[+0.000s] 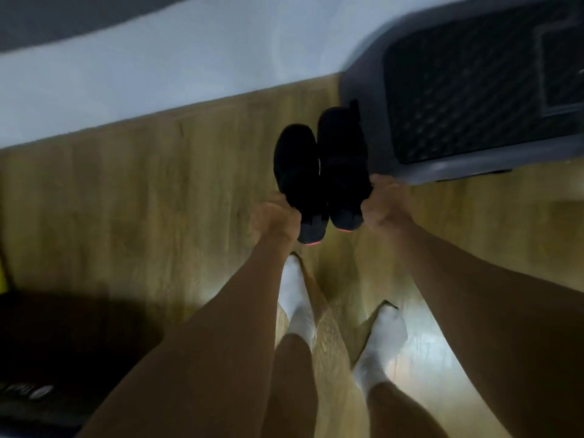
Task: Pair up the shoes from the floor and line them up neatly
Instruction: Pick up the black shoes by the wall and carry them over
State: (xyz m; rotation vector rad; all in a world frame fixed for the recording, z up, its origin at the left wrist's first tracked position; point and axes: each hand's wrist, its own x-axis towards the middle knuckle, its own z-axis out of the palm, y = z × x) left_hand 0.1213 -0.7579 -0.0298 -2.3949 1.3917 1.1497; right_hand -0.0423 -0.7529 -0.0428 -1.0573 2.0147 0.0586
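Two black shoes with grey heels and a thin pink sole edge are side by side over the wooden floor [158, 191], toes pointing away from me. My left hand [276, 216] grips the heel end of the left black shoe [297, 172]. My right hand [384, 200] grips the heel end of the right black shoe [343, 159]. The two shoes touch along their inner sides. The frame is blurred, and whether the soles rest on the floor cannot be told.
A pale wall [158, 74] runs along the far edge of the floor. A dark grey appliance with a grille [474, 99] stands right of the shoes, close to the right shoe. My feet in white socks [297, 298] are below. A dark object [63, 343] lies at the lower left.
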